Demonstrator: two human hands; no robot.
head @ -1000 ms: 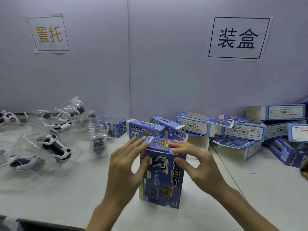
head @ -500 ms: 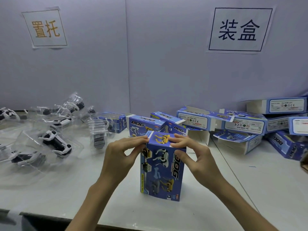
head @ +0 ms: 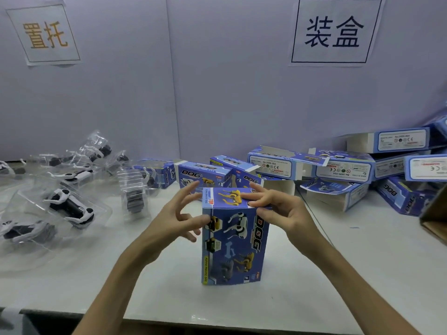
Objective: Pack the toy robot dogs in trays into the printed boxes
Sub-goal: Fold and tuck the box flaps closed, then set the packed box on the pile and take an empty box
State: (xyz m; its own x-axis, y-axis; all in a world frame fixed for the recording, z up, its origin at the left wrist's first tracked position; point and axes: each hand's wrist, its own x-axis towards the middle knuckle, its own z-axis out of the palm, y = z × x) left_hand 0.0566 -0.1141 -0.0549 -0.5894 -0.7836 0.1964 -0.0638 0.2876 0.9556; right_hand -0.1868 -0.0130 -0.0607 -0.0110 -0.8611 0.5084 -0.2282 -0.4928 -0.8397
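Observation:
A blue printed box [head: 233, 240] marked DOG stands upright on the white table [head: 338, 274] in the middle, its top flap folded down. My left hand [head: 177, 220] is at the box's upper left side, fingers spread and loosely bent, thumb against the box face. My right hand [head: 278, 209] lies over the top right corner, fingers pressing on the top flap and thumb along the front edge. Several toy robot dogs in clear trays [head: 69, 209] lie to the left.
More printed boxes [head: 338, 170], some with open ends, are piled along the back and right. A stack of clear trays [head: 134, 189] stands behind my left hand. A brown carton corner [head: 435, 221] shows at the right edge. The table's front edge is near.
The top flap has been pushed down and closed. My left hand's fingers have lifted off the box top and spread, while my right hand stays on the top right corner.

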